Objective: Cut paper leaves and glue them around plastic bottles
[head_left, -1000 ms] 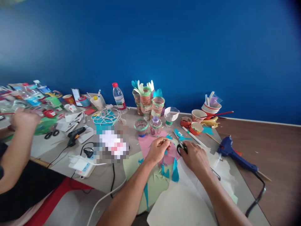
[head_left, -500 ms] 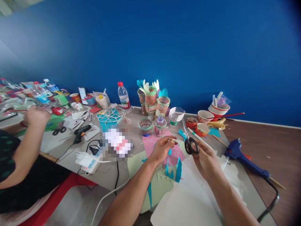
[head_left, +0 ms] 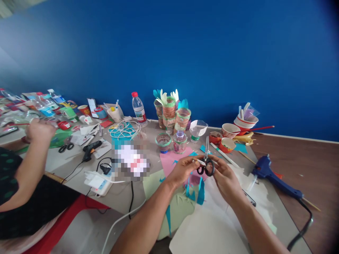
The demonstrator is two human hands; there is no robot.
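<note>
Two hands, one pair of blades, little room between them

Right of centre in the frame, the right hand (head_left: 225, 176) grips the black-looped metal scissors (head_left: 207, 155) by the handles, blades pointing up; whether fingers pass through the loops cannot be told. Close beside it, the left hand (head_left: 185, 169) pinches a small, slim white piece (head_left: 200, 162) between thumb and fingertips. The likeliest trouble is a nicked left fingertip, should the blades swing down toward that pinch. So small a piece could also slip and go unseen against the large white paper sheet (head_left: 206, 229) at lower centre. A careless forward jab could tip the clear, flared plastic cup with a green label (head_left: 195, 138) near the blades.
</note>
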